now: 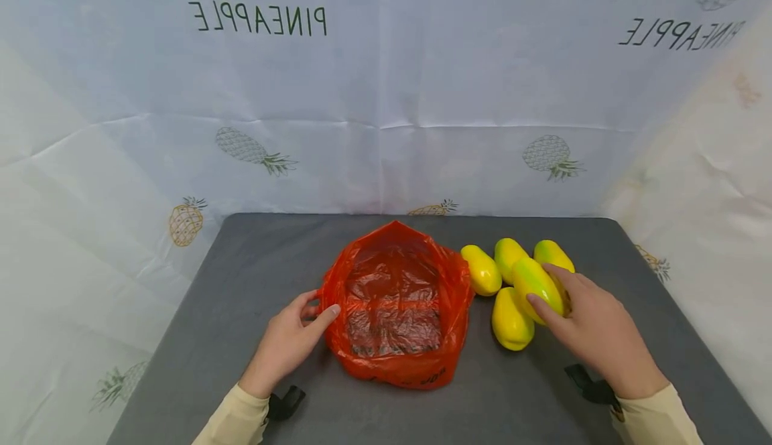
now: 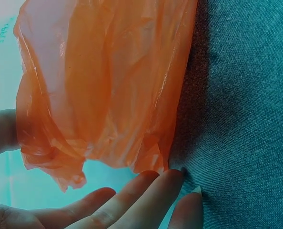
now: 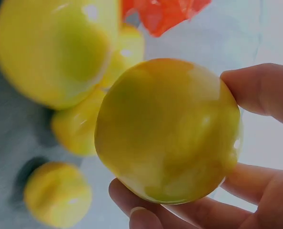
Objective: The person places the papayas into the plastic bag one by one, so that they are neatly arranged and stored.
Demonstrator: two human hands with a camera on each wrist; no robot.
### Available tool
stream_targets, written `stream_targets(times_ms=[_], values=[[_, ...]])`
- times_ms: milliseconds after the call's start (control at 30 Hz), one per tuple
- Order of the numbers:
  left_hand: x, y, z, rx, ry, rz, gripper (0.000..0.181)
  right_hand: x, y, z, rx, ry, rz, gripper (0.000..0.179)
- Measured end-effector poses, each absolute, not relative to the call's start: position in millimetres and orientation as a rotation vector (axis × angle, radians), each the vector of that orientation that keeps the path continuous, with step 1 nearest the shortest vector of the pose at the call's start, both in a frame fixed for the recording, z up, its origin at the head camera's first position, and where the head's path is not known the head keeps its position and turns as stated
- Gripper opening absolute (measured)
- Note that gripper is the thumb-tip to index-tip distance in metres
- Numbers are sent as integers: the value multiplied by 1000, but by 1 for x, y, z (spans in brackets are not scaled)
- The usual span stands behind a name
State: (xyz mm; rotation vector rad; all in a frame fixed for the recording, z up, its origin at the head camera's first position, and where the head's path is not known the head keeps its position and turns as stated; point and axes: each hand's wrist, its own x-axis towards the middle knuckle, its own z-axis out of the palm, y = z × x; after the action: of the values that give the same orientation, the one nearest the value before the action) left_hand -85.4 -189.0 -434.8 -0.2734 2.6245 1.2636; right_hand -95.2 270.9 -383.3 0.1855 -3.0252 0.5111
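A red plastic bag (image 1: 398,368) stands on the table with its mouth spread wide. My left hand (image 1: 292,338) holds its left rim, the thumb over the edge and the fingers along the outside; in the left wrist view the fingers (image 2: 146,200) touch the bag's film (image 2: 113,86). On the right, my right hand (image 1: 603,331) grips a yellow-green mango (image 1: 533,287) by its sides. The right wrist view shows this mango (image 3: 167,131) end-on between thumb and fingers, above the others.
Several mangoes lie close around the held one, including one mango (image 1: 481,271) against the bag's right side and another mango (image 1: 512,321) nearer me. A grey cloth covers the table (image 1: 253,264). Behind it hangs a white curtain (image 1: 338,163) printed with pineapples.
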Motion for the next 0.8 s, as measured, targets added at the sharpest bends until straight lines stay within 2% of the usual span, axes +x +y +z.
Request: stream_targets(times_ms=[533, 800], values=[[-85, -189, -435, -259, 2620, 1329, 82, -128, 199, -345, 428, -2946, 593, 72], [-84, -190, -434, -262, 2614, 1357, 80, -143, 159, -341, 581, -2951, 591, 67]])
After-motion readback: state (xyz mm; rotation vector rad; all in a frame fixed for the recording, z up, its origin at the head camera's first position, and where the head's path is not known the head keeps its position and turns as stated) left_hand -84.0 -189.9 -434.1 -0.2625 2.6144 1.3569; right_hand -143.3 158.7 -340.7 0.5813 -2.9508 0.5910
